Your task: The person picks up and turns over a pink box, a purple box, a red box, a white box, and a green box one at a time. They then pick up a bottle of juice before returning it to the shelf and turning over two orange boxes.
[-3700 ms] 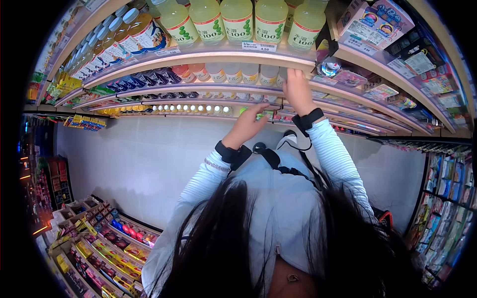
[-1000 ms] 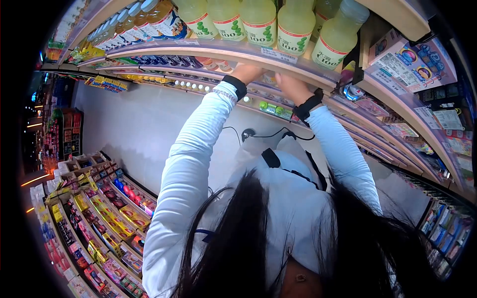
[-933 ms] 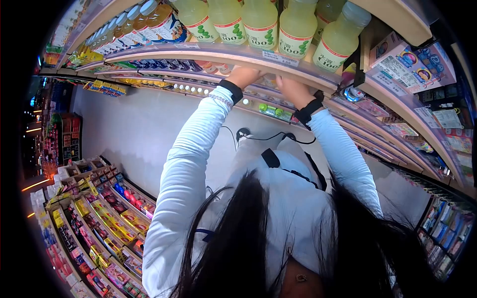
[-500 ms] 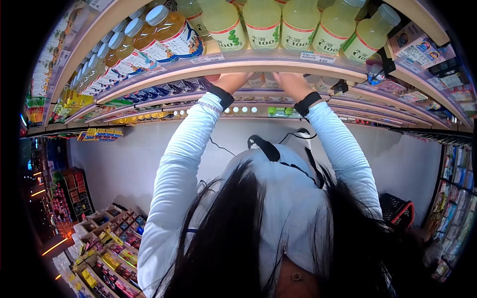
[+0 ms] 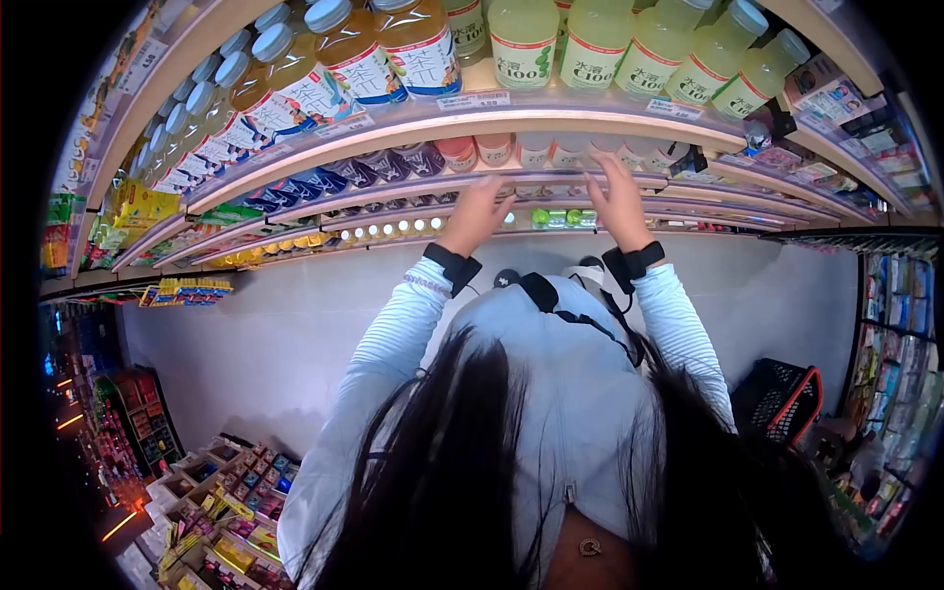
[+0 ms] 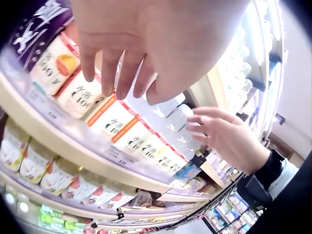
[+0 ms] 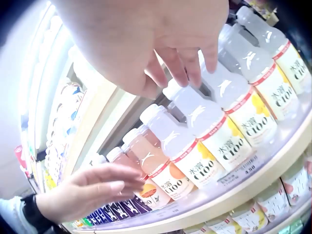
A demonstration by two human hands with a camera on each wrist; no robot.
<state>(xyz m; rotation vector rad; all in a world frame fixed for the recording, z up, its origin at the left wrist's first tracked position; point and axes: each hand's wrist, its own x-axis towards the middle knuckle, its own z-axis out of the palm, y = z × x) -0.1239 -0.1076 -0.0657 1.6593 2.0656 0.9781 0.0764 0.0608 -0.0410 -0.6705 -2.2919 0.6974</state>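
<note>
**Two relaxed hands before a bottle row, nothing gripped**

Probably at the step of arranging or checking the frosted colourless plastic bottles with white lemon-picture labels, upright in a close row on the pale wooden shelf with clear front strip. One level higher: yellow-green plastic bottles with white labels.

Left hand: fingers loosely extended, no object inside, just in front of the shelf and near the orange-pink plastic bottles with white labels. Right hand: also loose, thumb apart from the fingers, no bottle held, close to the caps of the frosted bottles.

For the next move, in judgement, necessary: choosing one bottle, placing fingers around neck or body, then a small push or pull with care, because of neighbours so near on both sides.

Hard to make out: contact between right fingertips and a cap, not possible to confirm from any view. In the head view, tops of the frosted bottles hidden under the upper shelf. Back of the row mostly covered by front bottles and, in the wrist views, by hands. Smallest print on the white paper price tag too blurred for reading. Contents of the black plastic basket with red rim not distinguishable.
</note>
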